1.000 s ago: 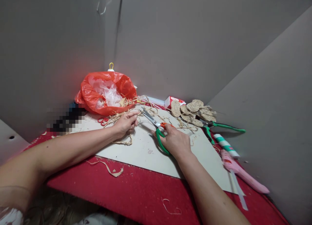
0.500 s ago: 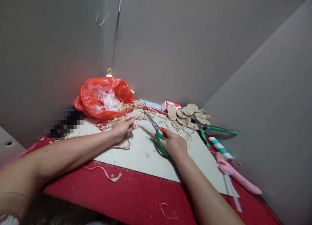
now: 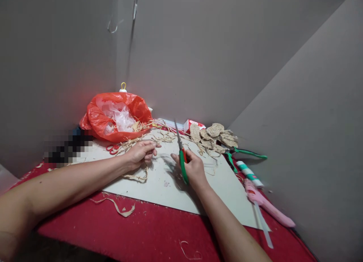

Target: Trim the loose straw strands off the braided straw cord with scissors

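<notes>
My right hand point(image 3: 191, 170) grips the green-handled scissors point(image 3: 181, 153) over the white board point(image 3: 176, 186); the blades are together and point up and away from me. My left hand point(image 3: 141, 152) rests on the board with its fingers curled around a braided straw cord point(image 3: 138, 176) that trails toward me. Loose raffia strands point(image 3: 147, 135) lie just beyond that hand.
A red plastic bag point(image 3: 116, 116) sits in the back corner. Several coiled straw discs point(image 3: 212, 135), green pliers point(image 3: 244, 153), a striped roll point(image 3: 249, 174) and a pink glue gun point(image 3: 266, 205) lie to the right. Small red scissors point(image 3: 112, 148) rest at left. Grey walls enclose the red table point(image 3: 159, 228).
The scissors swung from pointing left toward the cord to pointing up and away, and my right hand turned with them. My left hand kept its hold on the cord.
</notes>
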`<state>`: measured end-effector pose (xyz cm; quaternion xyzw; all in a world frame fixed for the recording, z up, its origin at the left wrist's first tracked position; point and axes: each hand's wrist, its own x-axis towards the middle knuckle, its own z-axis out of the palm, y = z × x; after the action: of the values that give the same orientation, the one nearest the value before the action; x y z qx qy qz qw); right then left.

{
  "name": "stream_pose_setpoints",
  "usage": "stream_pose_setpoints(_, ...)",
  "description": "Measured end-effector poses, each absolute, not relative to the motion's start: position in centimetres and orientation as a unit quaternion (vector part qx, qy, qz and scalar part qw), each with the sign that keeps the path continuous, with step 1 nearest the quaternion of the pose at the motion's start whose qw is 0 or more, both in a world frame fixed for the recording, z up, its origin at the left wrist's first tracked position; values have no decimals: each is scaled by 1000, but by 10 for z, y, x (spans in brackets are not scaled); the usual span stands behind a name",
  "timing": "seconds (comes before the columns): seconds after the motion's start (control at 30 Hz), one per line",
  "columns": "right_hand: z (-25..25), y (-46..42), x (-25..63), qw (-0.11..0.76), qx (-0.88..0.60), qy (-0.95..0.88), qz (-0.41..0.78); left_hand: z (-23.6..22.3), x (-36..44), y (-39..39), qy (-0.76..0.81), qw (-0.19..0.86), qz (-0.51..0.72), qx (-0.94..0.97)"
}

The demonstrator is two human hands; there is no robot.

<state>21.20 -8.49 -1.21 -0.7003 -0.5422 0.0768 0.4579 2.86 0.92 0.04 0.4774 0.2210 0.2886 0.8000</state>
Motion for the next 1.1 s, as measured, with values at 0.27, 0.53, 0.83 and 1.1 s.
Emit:
stream_pose_setpoints(0.27,1,-86,185,651,-538,-435,312,3,32,-21,186,824,139,516)
stream_pose_setpoints(0.53,6,-86,201,695,-529,-378,307,4,31,-15,205,793,156,553)
stream_pose_setpoints(0.83,4,-82,200,701,-516,-350,346,3,32,-21,212,759,173,590)
stream_pose_setpoints(1.1,-3,-83,200,666,-522,-384,369,2,29,-21,210,777,162,571)
